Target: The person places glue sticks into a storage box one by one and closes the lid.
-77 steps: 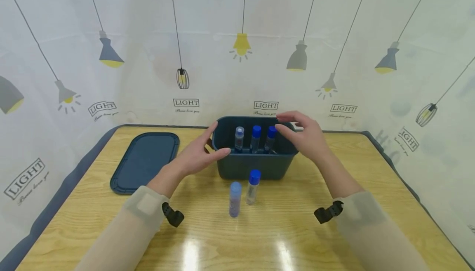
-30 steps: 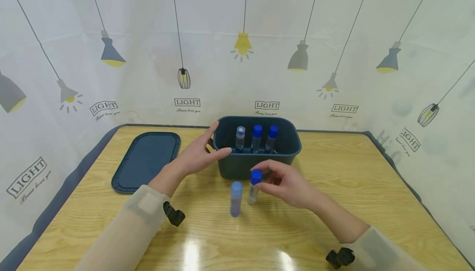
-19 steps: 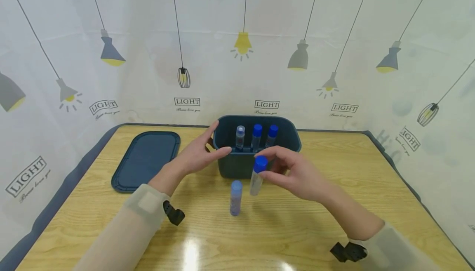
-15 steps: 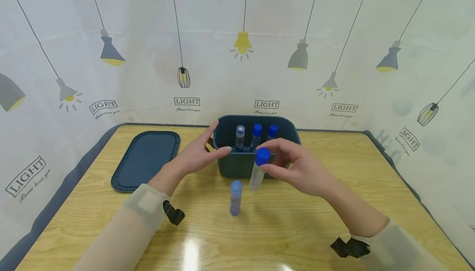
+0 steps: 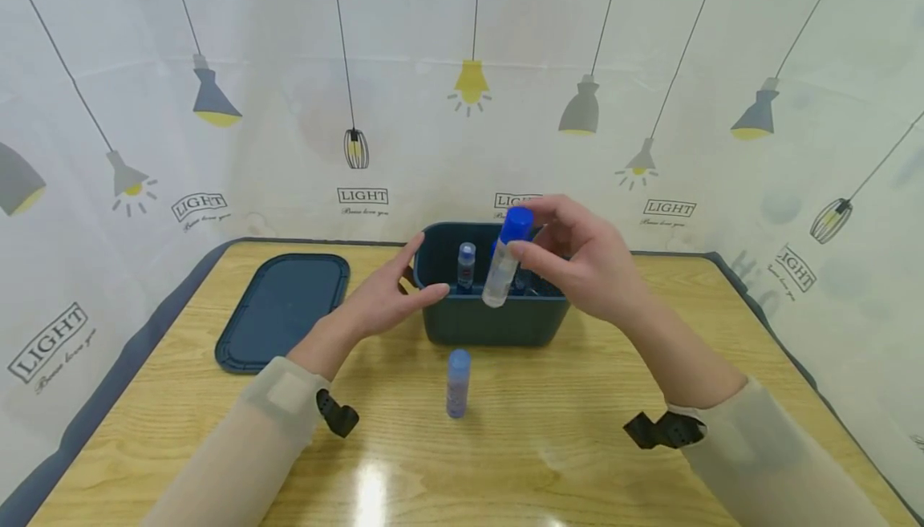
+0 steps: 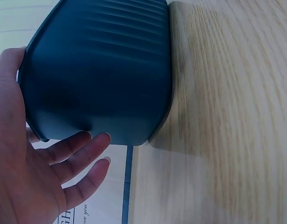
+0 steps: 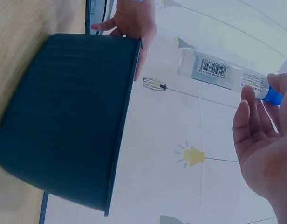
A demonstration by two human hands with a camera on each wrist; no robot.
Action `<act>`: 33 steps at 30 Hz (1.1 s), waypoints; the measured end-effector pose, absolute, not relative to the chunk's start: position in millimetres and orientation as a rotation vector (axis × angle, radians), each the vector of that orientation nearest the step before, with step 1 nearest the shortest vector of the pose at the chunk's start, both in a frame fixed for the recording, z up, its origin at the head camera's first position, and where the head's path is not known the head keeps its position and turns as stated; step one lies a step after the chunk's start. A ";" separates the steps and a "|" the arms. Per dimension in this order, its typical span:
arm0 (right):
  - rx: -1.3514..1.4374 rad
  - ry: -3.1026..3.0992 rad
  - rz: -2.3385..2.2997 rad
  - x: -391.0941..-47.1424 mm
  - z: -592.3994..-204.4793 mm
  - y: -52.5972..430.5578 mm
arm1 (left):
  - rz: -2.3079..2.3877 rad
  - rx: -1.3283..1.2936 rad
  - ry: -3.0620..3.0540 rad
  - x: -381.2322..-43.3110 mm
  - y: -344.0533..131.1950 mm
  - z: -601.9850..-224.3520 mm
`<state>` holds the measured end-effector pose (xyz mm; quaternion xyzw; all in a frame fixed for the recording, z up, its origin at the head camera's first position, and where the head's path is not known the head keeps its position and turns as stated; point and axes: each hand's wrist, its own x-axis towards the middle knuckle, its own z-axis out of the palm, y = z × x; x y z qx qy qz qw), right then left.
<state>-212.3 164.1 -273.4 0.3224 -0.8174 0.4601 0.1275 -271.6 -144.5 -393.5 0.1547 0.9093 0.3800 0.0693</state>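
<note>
My right hand pinches a clear bottle with a blue cap near its cap, tilted over the front rim of a dark blue-green bin. In the right wrist view the bottle's barcode label shows, and its base points toward the bin. My left hand rests against the bin's left end, thumb along the rim; the left wrist view shows its fingers loosely extended by the end wall. Inside stands a clear-capped bottle; blue-capped ones are mostly hidden behind the held bottle and right hand.
One bottle with a light blue cap stands upright on the wooden table, in front of the bin. A flat dark lid lies to the left. Behind the table hangs a light cloth printed with lamps.
My right hand has left the bin's right side, taken the blue-capped bottle from the table and raised it up over the bin's front rim. The left hand stays put.
</note>
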 end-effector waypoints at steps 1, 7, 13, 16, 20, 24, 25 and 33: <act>0.919 -2.381 1.339 -216.0 -271.8 162.7 | 1.145 0.466 2.736 -271.6 -144.5 -393.5; 0.850 -2.371 1.373 -242.0 -271.1 152.6 | 1.155 0.469 2.734 -272.4 -145.1 -393.7; 0.796 -2.428 1.432 -267.1 -290.6 145.5 | 1.179 0.469 2.725 -272.3 -145.1 -394.6; 0.761 -2.494 1.429 -275.0 -302.2 142.6 | 1.184 0.470 2.720 -272.4 -145.0 -394.9; 0.739 -2.582 1.397 -283.3 -315.9 139.6 | 1.181 0.469 2.717 -272.7 -144.5 -395.2; 0.746 -2.638 1.377 -290.5 -326.9 136.5 | 1.181 0.473 2.719 -273.1 -144.2 -395.4; 0.749 -2.650 1.370 -292.0 -329.0 135.4 | 1.180 0.474 2.721 -273.1 -144.3 -395.3; 0.744 -2.731 1.328 -298.2 -340.6 129.1 | 1.174 0.475 2.724 -273.0 -144.1 -395.3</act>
